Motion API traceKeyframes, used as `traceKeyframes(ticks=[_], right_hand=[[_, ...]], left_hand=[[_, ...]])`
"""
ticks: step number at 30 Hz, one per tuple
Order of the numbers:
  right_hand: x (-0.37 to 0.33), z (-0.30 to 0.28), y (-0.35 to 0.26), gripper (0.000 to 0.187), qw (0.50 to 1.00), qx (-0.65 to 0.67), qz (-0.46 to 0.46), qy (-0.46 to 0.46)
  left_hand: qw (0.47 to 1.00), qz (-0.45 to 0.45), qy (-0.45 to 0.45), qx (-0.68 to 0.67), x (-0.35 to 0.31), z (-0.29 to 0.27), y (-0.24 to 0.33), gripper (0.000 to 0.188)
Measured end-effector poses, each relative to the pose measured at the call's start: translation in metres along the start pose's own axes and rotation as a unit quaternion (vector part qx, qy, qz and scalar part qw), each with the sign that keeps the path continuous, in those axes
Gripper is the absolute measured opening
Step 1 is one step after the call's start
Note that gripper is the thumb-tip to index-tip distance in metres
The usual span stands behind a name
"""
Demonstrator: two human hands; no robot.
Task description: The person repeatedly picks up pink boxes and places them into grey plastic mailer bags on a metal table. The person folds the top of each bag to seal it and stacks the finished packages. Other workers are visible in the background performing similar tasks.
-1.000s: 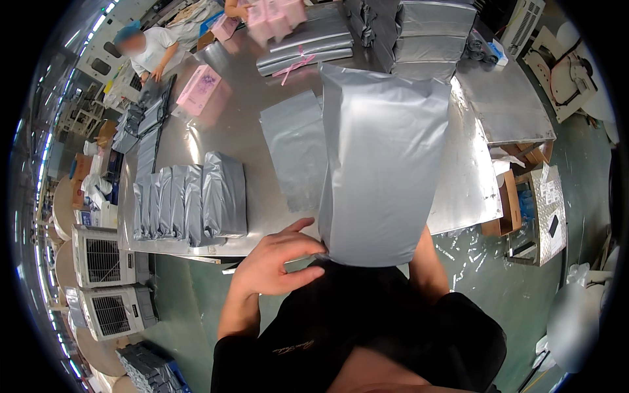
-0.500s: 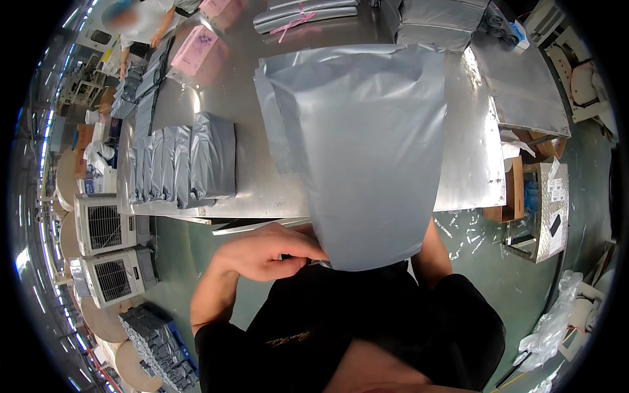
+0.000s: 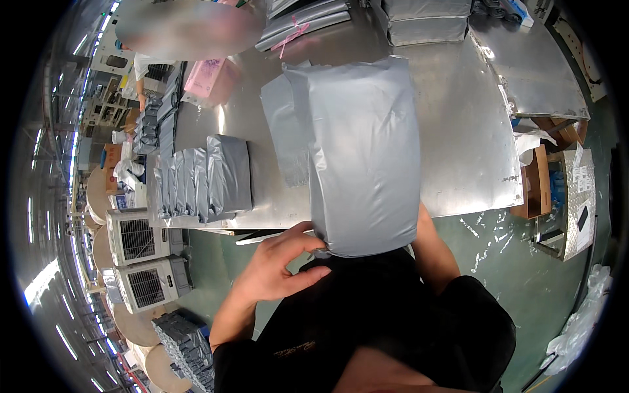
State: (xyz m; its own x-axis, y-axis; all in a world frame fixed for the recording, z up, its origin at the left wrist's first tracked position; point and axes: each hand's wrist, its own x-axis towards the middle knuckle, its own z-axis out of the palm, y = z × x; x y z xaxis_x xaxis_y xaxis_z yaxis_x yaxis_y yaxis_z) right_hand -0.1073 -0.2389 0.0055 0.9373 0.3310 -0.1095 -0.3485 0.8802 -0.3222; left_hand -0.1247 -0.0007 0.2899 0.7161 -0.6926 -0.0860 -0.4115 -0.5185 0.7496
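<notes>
A bulky grey plastic bag package point(image 3: 367, 157) stands in front of me at the table's near edge, its lower end close to my body. At its lower left corner is my left hand point(image 3: 282, 265), thumb and forefinger apart, the forefinger touching the corner. The other fingers are partly hidden. My right forearm point(image 3: 436, 252) runs up behind the package's right side, and my right hand is hidden by it. A flat grey plastic sheet or bag point(image 3: 278, 124) shows beside the package on the left.
The metal table point(image 3: 465, 144) holds a row of grey packages point(image 3: 226, 173) at left, a pink box point(image 3: 203, 82), rolled grey bags point(image 3: 314, 26) tied with pink ribbon, and a grey stack point(image 3: 426, 26) at the back. A co-worker's arm point(image 3: 140, 92) shows far left.
The package has tipped and its outline looks narrower and fuller. My left thumb has come away from the forefinger. The view has shifted, so the table items sit further right.
</notes>
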Motion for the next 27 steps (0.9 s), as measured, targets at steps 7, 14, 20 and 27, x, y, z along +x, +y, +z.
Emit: traceKeyframes(ticks=[7, 14, 20, 27], right_hand=[[-0.03, -0.007, 0.003, 0.104, 1.0, 0.008, 0.021, 0.008], [-0.037, -0.012, -0.004, 0.104, 0.999, 0.011, 0.038, 0.015], [-0.027, -0.016, -0.005, 0.104, 0.999, 0.007, 0.051, 0.019], [-0.005, -0.013, -0.003, 0.104, 0.998, -0.019, 0.058, 0.022]], left_hand=[[0.957, 0.017, -0.153, -0.245, 0.005, -0.001, -0.025, 0.079], [0.878, -0.117, -0.168, -0.433, -0.023, 0.015, -0.044, 0.127], [0.883, -0.096, -0.076, -0.453, -0.019, 0.014, -0.028, 0.092], [0.942, -0.063, 0.101, -0.312, -0.029, 0.027, -0.04, 0.041]])
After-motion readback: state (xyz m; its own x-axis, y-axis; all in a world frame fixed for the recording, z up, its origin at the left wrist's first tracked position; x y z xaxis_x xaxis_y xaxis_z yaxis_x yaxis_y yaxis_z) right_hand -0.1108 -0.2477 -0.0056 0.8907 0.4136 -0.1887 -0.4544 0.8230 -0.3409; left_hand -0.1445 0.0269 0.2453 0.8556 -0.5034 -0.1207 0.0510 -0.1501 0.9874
